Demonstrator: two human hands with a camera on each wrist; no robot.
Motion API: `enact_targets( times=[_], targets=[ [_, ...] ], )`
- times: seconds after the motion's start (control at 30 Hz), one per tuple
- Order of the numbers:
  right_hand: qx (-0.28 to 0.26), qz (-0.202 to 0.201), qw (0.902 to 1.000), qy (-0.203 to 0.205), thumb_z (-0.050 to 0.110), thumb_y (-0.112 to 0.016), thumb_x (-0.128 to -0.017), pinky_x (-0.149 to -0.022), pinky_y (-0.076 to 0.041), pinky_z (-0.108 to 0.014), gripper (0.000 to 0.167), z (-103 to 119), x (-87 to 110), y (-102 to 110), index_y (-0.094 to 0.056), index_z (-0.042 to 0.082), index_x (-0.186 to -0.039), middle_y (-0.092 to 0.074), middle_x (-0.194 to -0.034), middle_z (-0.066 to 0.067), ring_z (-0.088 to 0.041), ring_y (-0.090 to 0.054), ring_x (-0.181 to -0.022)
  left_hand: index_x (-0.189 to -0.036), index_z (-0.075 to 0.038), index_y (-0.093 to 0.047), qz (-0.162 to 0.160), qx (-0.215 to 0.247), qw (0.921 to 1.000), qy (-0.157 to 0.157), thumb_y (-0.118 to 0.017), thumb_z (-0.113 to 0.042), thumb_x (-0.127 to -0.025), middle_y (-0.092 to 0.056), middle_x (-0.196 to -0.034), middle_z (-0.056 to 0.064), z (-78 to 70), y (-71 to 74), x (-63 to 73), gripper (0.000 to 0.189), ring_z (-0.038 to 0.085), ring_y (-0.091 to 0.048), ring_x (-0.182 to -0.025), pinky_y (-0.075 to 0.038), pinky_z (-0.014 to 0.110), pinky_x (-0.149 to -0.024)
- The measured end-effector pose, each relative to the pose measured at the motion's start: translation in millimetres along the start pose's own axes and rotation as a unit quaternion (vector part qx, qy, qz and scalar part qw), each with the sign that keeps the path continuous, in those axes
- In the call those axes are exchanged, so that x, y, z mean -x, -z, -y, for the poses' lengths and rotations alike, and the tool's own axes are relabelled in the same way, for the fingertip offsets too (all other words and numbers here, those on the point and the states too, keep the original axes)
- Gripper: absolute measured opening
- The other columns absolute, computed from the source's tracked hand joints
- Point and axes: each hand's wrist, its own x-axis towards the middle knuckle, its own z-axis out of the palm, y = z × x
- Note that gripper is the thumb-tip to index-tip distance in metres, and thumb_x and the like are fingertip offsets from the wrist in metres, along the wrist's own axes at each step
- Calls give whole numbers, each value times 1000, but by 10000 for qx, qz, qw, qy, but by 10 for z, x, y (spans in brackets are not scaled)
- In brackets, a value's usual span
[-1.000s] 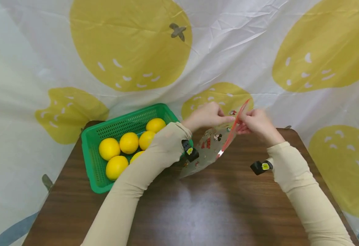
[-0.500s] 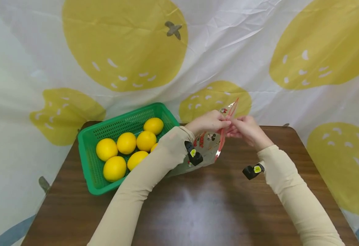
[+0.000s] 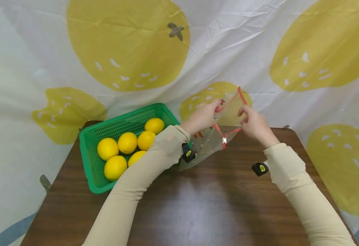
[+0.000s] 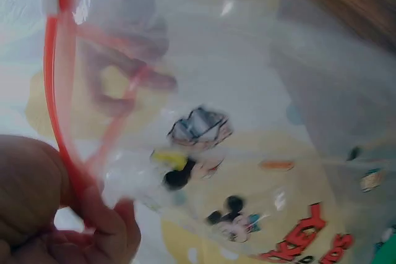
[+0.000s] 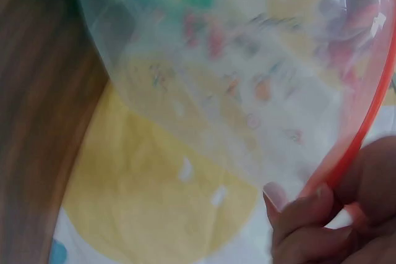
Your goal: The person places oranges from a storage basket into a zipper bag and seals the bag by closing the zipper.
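Observation:
A clear zip bag (image 3: 204, 150) with a red slider edge and cartoon prints hangs between my hands, its mouth spread wide in the head view. My left hand (image 3: 205, 116) pinches one red edge; in the left wrist view its thumb and fingers (image 4: 111, 227) close on that strip. Opposite, my right hand (image 3: 254, 124) pinches the other red edge, also seen in the right wrist view where fingers (image 5: 303, 214) curl round the strip. A white slider (image 3: 224, 140) sits at the near corner of the mouth. Nothing shows inside the bag.
Left of the bag, a green plastic basket (image 3: 85, 150) holds several yellow lemons (image 3: 115, 167), partly behind my left sleeve. Both stand on a dark brown wooden table (image 3: 198, 212). Behind it hangs a white cloth (image 3: 228, 51) printed with big yellow fruit.
The red edges, together half a second ago, are now pulled apart, with my right hand moved to the right and the left slightly to the left. The basket stays where it was.

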Motion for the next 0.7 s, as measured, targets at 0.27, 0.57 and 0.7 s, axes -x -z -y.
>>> enact_targets(
  times=[0.27, 0.57, 0.7],
  targets=[
    [1461, 1175, 9817, 328, 18, -50, -87, -88, -39, -53, 48, 86, -42, 120, -45, -3, -130, -48, -127, -26, -42, -48, -110, -113, -8, -52, 469, -560, 9973, 7, -49, -5, -89, -52, -113, 12, 65, 120, 1, 24, 22, -51, -96, -47, 26, -67],
    [1939, 1806, 9640, -206, 5, -53, -71, -52, -32, -31, 69, 111, -17, 232, -37, 3, -137, -45, -128, -28, -24, -42, -68, -137, 0, -30, 803, -753, 9918, 645, -74, -16, -71, -41, -130, 12, 249, 153, 48, 81, 21, -44, -115, -45, 29, -87],
    [1498, 1937, 9688, -370, 7, -55, -71, -47, -28, -28, 73, 25, -2, 331, -32, 2, -140, -41, -128, -31, -16, -29, -52, -143, -1, -18, 992, -724, 9910, 530, -75, -12, -70, -25, -144, 15, 258, 120, 91, 93, 24, -29, -130, -40, 29, -96]
  ],
)
